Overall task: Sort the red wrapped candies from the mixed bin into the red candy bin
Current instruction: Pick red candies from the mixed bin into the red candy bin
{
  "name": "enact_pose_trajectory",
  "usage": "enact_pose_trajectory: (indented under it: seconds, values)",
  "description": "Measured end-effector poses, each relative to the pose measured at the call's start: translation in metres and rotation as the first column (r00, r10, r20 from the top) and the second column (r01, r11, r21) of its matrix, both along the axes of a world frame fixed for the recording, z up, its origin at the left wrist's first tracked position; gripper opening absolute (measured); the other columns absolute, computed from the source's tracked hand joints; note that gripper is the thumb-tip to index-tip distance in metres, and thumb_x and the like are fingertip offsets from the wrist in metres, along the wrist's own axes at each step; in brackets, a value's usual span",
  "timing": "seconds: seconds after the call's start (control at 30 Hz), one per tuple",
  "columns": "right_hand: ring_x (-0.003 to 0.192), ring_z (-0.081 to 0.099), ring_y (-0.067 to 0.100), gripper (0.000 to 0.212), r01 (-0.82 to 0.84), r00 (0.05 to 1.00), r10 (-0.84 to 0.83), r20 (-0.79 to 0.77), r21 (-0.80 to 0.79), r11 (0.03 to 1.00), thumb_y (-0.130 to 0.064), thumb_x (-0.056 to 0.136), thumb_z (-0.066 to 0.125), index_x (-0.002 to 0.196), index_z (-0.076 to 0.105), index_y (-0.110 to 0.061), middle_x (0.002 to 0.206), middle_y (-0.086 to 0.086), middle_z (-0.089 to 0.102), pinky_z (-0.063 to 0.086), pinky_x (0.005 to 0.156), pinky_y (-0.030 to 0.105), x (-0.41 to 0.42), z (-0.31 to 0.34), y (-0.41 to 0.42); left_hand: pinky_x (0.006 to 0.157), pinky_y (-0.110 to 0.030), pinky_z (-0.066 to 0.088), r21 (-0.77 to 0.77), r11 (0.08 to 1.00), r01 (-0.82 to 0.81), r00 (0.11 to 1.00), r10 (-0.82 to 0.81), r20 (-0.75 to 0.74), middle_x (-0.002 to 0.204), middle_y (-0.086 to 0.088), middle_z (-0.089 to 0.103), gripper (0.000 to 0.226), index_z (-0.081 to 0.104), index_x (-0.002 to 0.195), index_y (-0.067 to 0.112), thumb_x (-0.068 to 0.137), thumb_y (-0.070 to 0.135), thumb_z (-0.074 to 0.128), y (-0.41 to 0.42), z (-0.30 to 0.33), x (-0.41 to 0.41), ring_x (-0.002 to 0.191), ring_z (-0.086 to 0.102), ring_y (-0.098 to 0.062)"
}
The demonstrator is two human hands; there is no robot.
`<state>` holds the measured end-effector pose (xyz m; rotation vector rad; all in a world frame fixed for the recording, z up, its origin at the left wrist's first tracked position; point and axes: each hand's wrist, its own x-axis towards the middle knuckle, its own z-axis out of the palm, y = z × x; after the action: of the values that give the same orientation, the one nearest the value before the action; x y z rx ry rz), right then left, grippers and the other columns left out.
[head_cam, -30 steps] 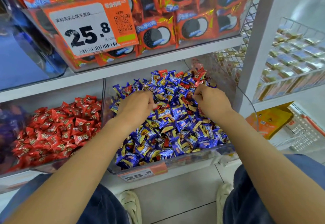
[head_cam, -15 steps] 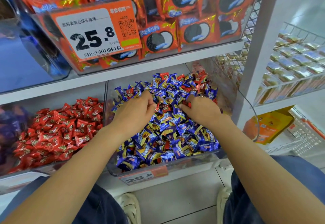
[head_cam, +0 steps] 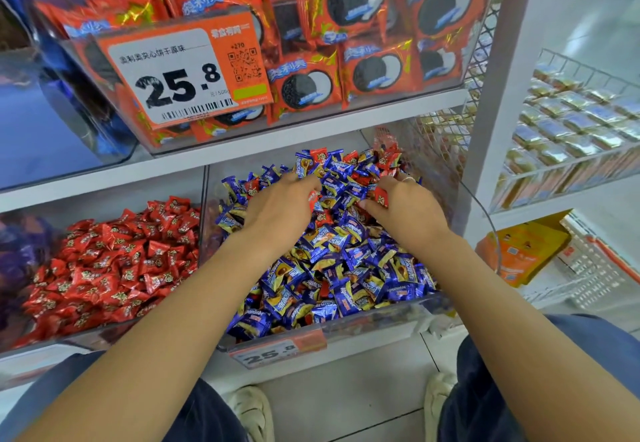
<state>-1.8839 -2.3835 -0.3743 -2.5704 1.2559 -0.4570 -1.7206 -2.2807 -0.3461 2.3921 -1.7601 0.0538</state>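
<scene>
The clear mixed bin on the lower shelf holds mostly blue-and-yellow candies. Several red wrapped candies lie at its back and one between my hands. My left hand is dug into the pile, fingers curled; a red wrapper shows at its thumb. A red candy is pinched in the fingertips of my right hand. The red candy bin stands to the left, heaped with red candies.
Right above my hands, an upper shelf carries a clear bin of cookie packs with a price tag. A white upright post and wire baskets stand to the right. My knees and shoes are below.
Both hands have moved further back in the mixed bin, toward the red candies there. My right hand now pinches a red candy.
</scene>
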Motion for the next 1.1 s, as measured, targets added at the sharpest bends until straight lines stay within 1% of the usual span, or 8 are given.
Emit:
enact_pose_trajectory:
  seconds: [0.17, 0.23, 0.33, 0.63, 0.83, 0.93, 1.0, 1.1]
  values:
    - [0.066, 0.048, 0.024, 0.035, -0.03, 0.998, 0.031, -0.062, 0.016, 0.999, -0.039, 0.094, 0.053, 0.111, 0.055, -0.009, 0.076, 0.004, 0.049, 0.039, 0.056, 0.03, -0.008, -0.005, -0.003, 0.067, -0.037, 0.048, 0.268, 0.961, 0.063, 0.994, -0.084, 0.068, 0.095, -0.005, 0.055, 0.028, 0.054, 0.115, 0.013, 0.102, 0.021, 0.031, -0.02, -0.011, -0.01, 0.079, 0.056, -0.024]
    - [0.069, 0.053, 0.026, 0.037, -0.031, 0.996, 0.031, -0.088, 0.003, 1.0, -0.041, 0.093, 0.052, 0.111, 0.055, -0.008, 0.076, 0.006, 0.055, 0.042, 0.056, 0.031, -0.011, -0.006, -0.004, 0.063, -0.034, 0.044, 0.299, 0.953, 0.053, 0.995, -0.075, 0.065, 0.078, 0.001, 0.05, 0.037, 0.051, 0.11, 0.012, 0.103, 0.038, 0.026, -0.022, -0.015, -0.012, 0.072, 0.051, -0.02]
    - [0.08, 0.062, 0.03, 0.037, -0.043, 0.993, 0.045, -0.106, 0.022, 0.999, -0.039, 0.093, 0.054, 0.113, 0.054, -0.008, 0.085, 0.011, 0.063, 0.052, 0.062, 0.036, -0.015, -0.006, -0.003, 0.06, -0.031, 0.042, 0.334, 0.943, 0.014, 0.996, -0.043, 0.079, 0.081, 0.001, 0.054, 0.047, 0.049, 0.114, 0.014, 0.099, 0.053, 0.027, -0.028, -0.014, -0.015, 0.073, 0.054, -0.019]
    - [0.066, 0.052, 0.026, 0.015, 0.065, 0.998, -0.064, -0.011, 0.059, 0.996, -0.025, 0.088, 0.057, 0.095, 0.057, -0.012, 0.074, 0.006, 0.058, 0.038, 0.056, 0.028, -0.024, 0.007, -0.005, 0.064, -0.032, 0.036, 0.331, 0.937, 0.116, 0.993, -0.117, -0.017, 0.088, 0.0, 0.058, 0.027, 0.044, 0.12, 0.02, 0.094, 0.027, 0.048, -0.026, -0.011, -0.021, 0.078, 0.054, -0.021]
    - [0.071, 0.057, 0.029, 0.014, 0.093, 0.994, -0.097, 0.058, 0.069, 0.993, -0.02, 0.092, 0.054, 0.1, 0.06, -0.011, 0.086, 0.011, 0.062, 0.039, 0.058, 0.029, -0.017, 0.001, -0.009, 0.059, -0.036, 0.049, 0.24, 0.952, 0.191, 0.979, -0.203, 0.024, 0.085, -0.001, 0.059, 0.019, 0.043, 0.107, 0.018, 0.097, 0.033, 0.047, -0.008, -0.02, -0.021, 0.074, 0.058, -0.021]
    - [0.067, 0.055, 0.025, 0.037, 0.087, 0.986, -0.107, 0.13, 0.15, 0.985, -0.013, 0.087, 0.056, 0.124, 0.056, -0.015, 0.112, 0.017, 0.057, 0.038, 0.061, 0.027, -0.008, -0.001, -0.017, 0.057, -0.031, 0.045, 0.201, 0.963, 0.179, 0.982, -0.188, 0.024, 0.086, 0.002, 0.061, 0.011, 0.047, 0.099, 0.019, 0.097, 0.03, 0.048, -0.006, -0.02, -0.017, 0.075, 0.058, -0.019]
    - [0.087, 0.059, 0.031, 0.056, 0.112, 0.974, -0.145, 0.177, 0.181, 0.977, -0.011, 0.084, 0.058, 0.138, 0.044, -0.017, 0.124, 0.021, 0.052, 0.041, 0.068, 0.028, 0.0, 0.001, -0.027, 0.057, -0.031, 0.044, 0.192, 0.967, 0.169, 0.983, -0.179, 0.031, 0.084, 0.001, 0.061, 0.009, 0.048, 0.098, 0.019, 0.097, 0.027, 0.047, -0.004, -0.02, -0.016, 0.074, 0.058, -0.019]
    - [0.097, 0.06, 0.034, 0.081, 0.112, 0.957, -0.181, 0.225, 0.289, 0.951, -0.012, 0.081, 0.062, 0.15, 0.02, -0.023, 0.121, 0.022, 0.056, 0.044, 0.071, 0.032, 0.016, 0.006, -0.046, 0.055, -0.029, 0.041, 0.167, 0.973, 0.16, 0.986, -0.165, 0.018, 0.085, 0.001, 0.063, 0.01, 0.05, 0.101, 0.018, 0.097, 0.027, 0.048, -0.002, -0.021, -0.017, 0.075, 0.059, -0.019]
